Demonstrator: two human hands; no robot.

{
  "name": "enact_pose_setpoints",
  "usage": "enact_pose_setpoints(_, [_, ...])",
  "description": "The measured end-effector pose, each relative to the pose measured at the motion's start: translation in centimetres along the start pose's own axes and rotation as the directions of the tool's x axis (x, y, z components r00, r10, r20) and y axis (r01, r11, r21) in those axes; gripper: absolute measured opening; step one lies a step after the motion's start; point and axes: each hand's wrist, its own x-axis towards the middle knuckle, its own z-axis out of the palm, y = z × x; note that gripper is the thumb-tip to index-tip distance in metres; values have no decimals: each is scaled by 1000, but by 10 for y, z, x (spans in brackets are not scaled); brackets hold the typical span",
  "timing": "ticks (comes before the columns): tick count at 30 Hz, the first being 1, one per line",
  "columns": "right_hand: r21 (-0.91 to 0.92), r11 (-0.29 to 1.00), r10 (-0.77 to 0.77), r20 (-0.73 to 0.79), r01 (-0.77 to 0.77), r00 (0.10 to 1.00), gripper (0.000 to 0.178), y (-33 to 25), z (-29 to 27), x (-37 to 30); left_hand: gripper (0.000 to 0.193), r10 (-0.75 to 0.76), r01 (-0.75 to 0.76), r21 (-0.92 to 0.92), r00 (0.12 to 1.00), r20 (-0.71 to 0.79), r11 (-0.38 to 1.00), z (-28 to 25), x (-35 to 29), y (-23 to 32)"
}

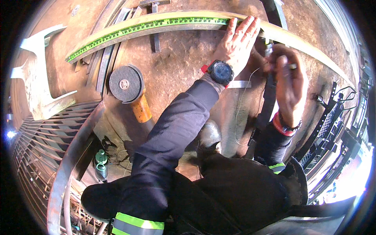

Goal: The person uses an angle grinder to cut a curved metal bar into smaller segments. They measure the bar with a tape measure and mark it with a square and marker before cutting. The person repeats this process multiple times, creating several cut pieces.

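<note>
Dark sleeve foremost; left hand, fingers straight, flat over printed green tape; right hand blurred, grip unclear.

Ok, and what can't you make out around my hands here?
All in the head view:
- Right hand: blurred, so its exact grip and the small shiny thing at its fingertips can't be identified.
- Green measuring tape: markings too small to read; the left hand hides whether it runs on beneath.
- Watch: display too small to read.
</note>
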Motion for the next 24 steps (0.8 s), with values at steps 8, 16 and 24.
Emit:
enact_pose_setpoints(8, [-317,904,-256,136,287,957,26,-10,107,9,70,-100,-107,913,982,158,394,5,1,6])
enact_pose_setpoints(16, [-96,990,-112,-87,103,990,19,11,157,22,67,-73,24,625,996,52,780,8,-6,1])
enact_pose_setpoints(24, [-325,909,-306,-90,262,948,21,14,185,37,65,12,-85,616,992,122,783,8,-1,1])
